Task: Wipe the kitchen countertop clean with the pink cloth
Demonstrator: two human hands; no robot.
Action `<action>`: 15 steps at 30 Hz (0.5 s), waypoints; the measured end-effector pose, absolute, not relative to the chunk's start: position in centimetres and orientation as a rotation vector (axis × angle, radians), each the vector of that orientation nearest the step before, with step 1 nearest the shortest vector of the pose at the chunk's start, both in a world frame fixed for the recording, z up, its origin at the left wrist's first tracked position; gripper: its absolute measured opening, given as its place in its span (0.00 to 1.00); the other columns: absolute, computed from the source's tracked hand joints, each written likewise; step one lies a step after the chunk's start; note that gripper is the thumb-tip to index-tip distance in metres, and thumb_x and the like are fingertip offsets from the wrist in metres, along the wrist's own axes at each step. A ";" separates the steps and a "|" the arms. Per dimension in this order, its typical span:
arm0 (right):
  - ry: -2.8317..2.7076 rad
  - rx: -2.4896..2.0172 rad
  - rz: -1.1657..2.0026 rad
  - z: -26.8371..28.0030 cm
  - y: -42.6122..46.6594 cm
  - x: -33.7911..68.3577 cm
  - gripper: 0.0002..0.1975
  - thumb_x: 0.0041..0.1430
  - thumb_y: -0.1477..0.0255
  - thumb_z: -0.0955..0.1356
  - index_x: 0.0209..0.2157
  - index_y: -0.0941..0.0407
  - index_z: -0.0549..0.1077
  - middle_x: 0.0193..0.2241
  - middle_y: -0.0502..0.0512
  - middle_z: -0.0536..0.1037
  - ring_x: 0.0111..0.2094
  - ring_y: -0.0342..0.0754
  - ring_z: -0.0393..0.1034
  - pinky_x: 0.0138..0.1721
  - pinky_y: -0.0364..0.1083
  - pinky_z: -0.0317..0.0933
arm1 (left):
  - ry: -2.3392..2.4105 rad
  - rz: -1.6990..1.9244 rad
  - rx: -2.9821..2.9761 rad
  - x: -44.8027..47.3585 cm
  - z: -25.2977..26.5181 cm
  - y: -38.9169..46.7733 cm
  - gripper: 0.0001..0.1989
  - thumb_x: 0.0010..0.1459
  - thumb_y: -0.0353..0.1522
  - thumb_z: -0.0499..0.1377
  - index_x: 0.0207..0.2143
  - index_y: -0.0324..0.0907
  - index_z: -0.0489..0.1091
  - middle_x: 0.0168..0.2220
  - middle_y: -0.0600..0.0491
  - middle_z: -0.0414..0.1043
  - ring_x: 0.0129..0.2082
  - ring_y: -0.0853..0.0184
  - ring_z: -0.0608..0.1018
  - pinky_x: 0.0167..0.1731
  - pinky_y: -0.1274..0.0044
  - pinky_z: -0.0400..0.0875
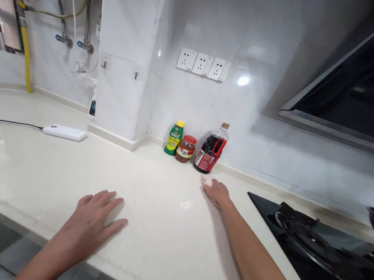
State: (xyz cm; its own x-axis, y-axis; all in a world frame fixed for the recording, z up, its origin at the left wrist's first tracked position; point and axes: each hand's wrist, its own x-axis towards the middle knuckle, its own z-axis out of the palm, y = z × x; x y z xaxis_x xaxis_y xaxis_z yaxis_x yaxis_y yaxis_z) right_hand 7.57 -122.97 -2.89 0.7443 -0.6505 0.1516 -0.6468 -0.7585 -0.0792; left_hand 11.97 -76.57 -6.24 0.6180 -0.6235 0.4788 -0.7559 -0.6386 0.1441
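Note:
My right hand [215, 192] is closed on a crumpled white wipe [207, 182] and presses it to the pale countertop [155, 227]; whether it is cloth or paper I cannot tell. Just beyond it stands a large bottle of dark sauce [208, 154] with a red handle and label. To that bottle's left are a red-lidded jar [185, 149] of brown paste and a green bottle [174, 138] with a yellow cap. My left hand [93, 216] is open, fingers spread, at the counter's near side with nothing in it.
A black gas hob [295, 241] lies to the right, under a dark range hood [347, 91]. A white power strip [64, 132] with a black cord rests at the left. Behind the wall corner [123, 88] stands a spray bottle [92, 103]. Wall sockets [201, 64] sit above the bottles.

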 end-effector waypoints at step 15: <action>-0.316 -2.965 -0.248 -1.5 -95.3 13.1 0.27 0.64 0.56 0.63 0.61 0.52 0.65 0.60 0.61 0.69 0.60 0.57 0.62 0.61 0.55 0.54 | -0.980 0.698 2.456 12.9 -7.3 -76.5 0.37 0.63 0.56 0.51 0.68 0.50 0.59 0.71 0.39 0.54 0.70 0.42 0.57 0.61 0.51 0.60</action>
